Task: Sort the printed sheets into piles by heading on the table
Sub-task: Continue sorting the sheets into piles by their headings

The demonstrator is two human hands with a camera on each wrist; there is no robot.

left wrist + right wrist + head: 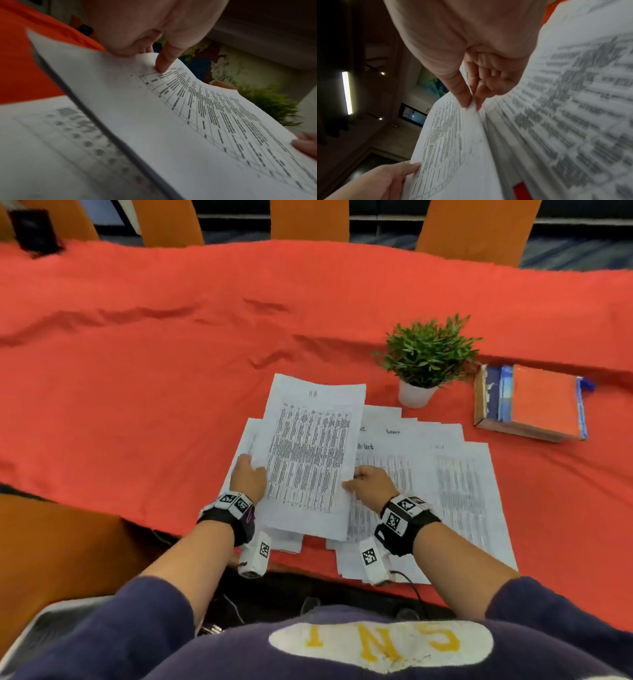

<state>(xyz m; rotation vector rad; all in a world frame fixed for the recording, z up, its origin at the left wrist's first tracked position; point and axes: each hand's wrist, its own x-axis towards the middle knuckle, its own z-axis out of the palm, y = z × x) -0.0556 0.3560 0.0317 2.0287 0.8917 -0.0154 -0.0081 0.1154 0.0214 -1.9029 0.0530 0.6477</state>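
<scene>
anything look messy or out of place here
The loose sheets under the right hand are fanned out crookedly, not squared into a pile. The book by the plant has a worn, peeling cover.

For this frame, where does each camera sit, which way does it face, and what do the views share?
Head: above, facing forward and down at the red table; both forearms show.
Left wrist: along the left hand, whose fingers hold the lifted sheet.
Right wrist: along the right hand, pinching that sheet's edge.
Shared: sheet and both hands in all three; the potted plant in head and left wrist.
</scene>
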